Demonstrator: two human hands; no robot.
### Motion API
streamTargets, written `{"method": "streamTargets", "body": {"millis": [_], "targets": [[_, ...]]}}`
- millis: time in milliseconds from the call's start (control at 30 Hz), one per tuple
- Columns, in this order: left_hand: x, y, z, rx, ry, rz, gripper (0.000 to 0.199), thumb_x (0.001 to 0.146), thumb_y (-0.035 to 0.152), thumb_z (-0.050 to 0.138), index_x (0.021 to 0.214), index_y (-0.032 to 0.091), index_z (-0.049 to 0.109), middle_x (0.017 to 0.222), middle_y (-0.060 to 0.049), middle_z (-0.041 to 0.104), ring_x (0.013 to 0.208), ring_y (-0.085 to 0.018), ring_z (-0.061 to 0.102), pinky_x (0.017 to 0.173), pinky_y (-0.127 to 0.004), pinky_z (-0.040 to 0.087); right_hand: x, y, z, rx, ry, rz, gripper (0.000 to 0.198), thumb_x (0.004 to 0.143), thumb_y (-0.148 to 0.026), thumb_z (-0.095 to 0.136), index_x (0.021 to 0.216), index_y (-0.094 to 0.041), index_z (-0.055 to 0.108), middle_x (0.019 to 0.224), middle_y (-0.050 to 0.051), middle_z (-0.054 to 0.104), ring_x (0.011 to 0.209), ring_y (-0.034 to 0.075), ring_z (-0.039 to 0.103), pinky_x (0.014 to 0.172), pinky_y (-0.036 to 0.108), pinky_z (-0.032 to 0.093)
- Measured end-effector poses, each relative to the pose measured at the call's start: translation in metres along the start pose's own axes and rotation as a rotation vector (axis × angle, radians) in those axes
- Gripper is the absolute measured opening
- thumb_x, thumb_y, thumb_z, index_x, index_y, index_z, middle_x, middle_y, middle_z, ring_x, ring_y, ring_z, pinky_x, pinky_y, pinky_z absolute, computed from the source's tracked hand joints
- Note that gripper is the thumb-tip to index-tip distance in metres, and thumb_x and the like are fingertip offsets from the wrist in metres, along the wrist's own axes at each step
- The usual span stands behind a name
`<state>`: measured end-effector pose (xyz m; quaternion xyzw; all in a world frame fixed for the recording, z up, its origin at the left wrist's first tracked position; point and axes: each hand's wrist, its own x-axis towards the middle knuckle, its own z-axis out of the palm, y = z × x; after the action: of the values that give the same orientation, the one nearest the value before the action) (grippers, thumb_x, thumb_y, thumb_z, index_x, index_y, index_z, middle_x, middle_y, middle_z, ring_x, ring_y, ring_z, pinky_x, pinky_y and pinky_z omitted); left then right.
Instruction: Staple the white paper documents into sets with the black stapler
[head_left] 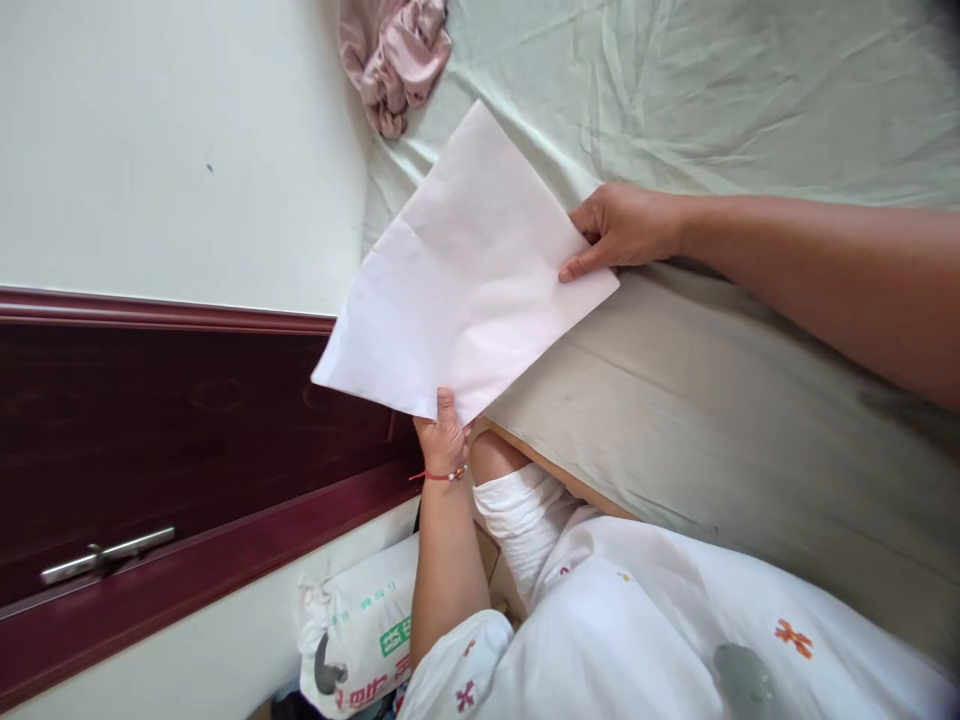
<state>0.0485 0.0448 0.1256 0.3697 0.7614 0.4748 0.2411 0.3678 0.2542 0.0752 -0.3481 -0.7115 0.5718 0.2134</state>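
A white sheet of paper (pixel 457 270), lightly creased, is held up at a slant between my two hands. My left hand (pixel 444 432) pinches its lower edge, thumb on top and the other fingers hidden underneath. At the right corner my right hand (pixel 615 228) grips the paper, with the thumb on the upper face and the fingers mostly behind it. Whether the paper is one sheet or several layers, I cannot tell. A red string bracelet (pixel 446 474) circles my left wrist.
Beyond the paper lies a bed with a pale green sheet (pixel 712 100). A crumpled pink cloth (pixel 405 60) rests near the white wall (pixel 165 150). Dark red drawer furniture (pixel 150 420) with a metal handle (pixel 109 555) stands at left. Below is a printed white bag (pixel 360 630).
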Motion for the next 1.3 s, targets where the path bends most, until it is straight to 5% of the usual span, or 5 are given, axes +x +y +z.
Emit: {"method": "streamTargets", "body": {"millis": [267, 500, 767, 1133, 1300], "targets": [[0.002, 0.028, -0.043, 0.147, -0.134, -0.115, 0.062, 0.062, 0.065, 0.094, 0.094, 0.020, 0.067, 0.063, 0.005, 0.062, 0.035, -0.007, 0.047, 0.026, -0.017, 0.034, 0.007, 0.010, 0.002, 0.168, 0.031, -0.179, 0.100, 0.066, -0.044, 0.094, 0.155, -0.032, 0.050, 0.119, -0.002, 0.076, 0.109, 0.020, 0.066, 0.101, 0.033, 0.052], [0.019, 0.046, -0.052, 0.326, -0.582, -0.296, 0.039, 0.076, 0.043, 0.093, 0.060, 0.017, 0.068, 0.043, -0.001, 0.053, 0.032, -0.011, 0.047, 0.029, -0.020, 0.036, 0.003, 0.000, 0.001, 0.187, -0.092, -0.134, 0.076, 0.065, -0.040, 0.094, 0.136, -0.025, 0.070, 0.123, 0.002, 0.077, 0.114, 0.021, 0.069, 0.107, 0.034, 0.052], [0.051, 0.069, 0.014, 0.415, -0.908, -0.368, 0.033, 0.075, 0.034, 0.094, 0.057, 0.017, 0.072, 0.046, -0.003, 0.059, 0.034, -0.014, 0.052, 0.030, -0.021, 0.038, -0.015, -0.019, -0.005, 0.148, -0.311, 0.085, 0.052, 0.070, -0.052, 0.090, 0.111, -0.023, 0.081, 0.099, -0.001, 0.081, 0.093, 0.022, 0.077, 0.088, 0.032, 0.056], [0.063, 0.033, 0.046, 0.059, -0.538, -0.347, 0.042, 0.055, 0.029, 0.102, 0.085, 0.014, 0.077, 0.079, -0.002, 0.073, 0.049, -0.007, 0.056, 0.034, -0.016, 0.037, -0.006, -0.017, 0.003, -0.047, -0.133, 0.056, 0.021, 0.081, -0.027, 0.079, 0.101, -0.025, 0.083, 0.092, 0.000, 0.080, 0.090, 0.027, 0.074, 0.096, 0.046, 0.057], [0.038, 0.025, 0.049, -0.107, -0.415, -0.496, 0.042, 0.054, 0.015, 0.098, 0.079, 0.015, 0.064, 0.067, 0.008, 0.060, 0.039, 0.001, 0.042, 0.034, -0.011, 0.028, -0.003, -0.015, 0.007, 0.087, -0.061, 0.109, 0.020, 0.067, -0.023, 0.088, 0.085, -0.024, 0.080, 0.079, 0.002, 0.076, 0.104, 0.035, 0.074, 0.108, 0.051, 0.052]]}}
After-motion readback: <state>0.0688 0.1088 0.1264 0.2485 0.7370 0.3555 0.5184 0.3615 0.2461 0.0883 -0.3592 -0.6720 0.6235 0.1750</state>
